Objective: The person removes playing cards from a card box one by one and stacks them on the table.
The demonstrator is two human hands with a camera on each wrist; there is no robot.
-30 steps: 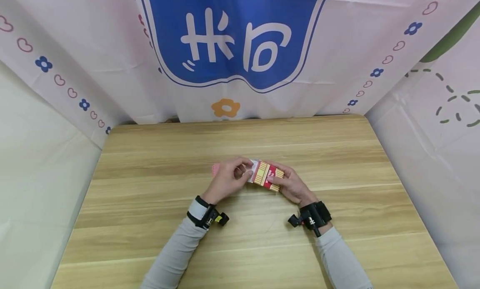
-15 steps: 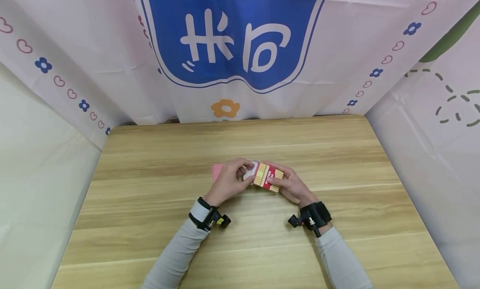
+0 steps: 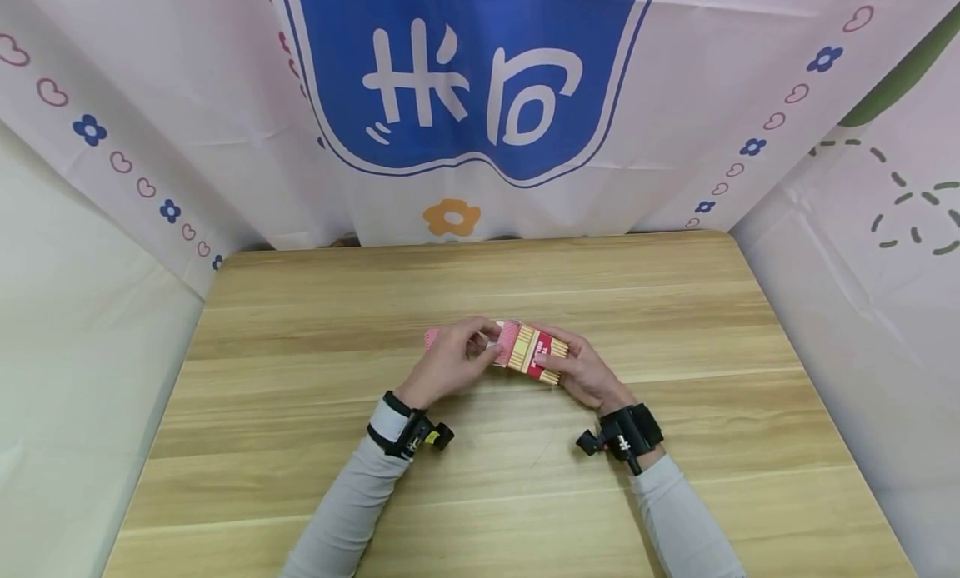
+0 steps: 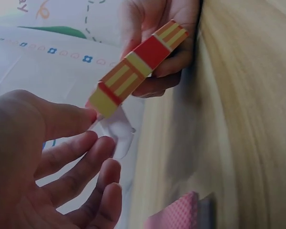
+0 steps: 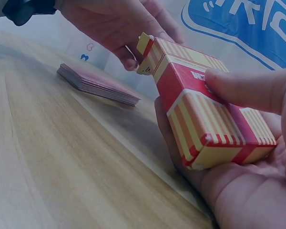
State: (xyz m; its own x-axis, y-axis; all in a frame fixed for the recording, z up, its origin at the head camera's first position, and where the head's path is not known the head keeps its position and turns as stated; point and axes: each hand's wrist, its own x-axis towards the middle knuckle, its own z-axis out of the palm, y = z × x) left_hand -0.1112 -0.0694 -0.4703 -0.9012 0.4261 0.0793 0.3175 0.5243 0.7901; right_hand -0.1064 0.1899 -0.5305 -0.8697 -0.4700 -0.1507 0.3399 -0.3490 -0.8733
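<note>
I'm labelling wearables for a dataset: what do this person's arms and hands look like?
The left sleeve and right sleeve are light grey. The left wristband is black, with pale grey between its edges and a yellow mark; the right wristband is black. Each bears a dark knob. The left hand and right hand are ungloved.

I face a wood-grain tabletop (image 3: 510,511) — white backdrop (image 3: 232,87) w/ big blue emblem (image 3: 478,78) behind it, plain pale sheet (image 3: 75,336) on my L, green-patterned cloth (image 3: 847,261) on R.
</note>
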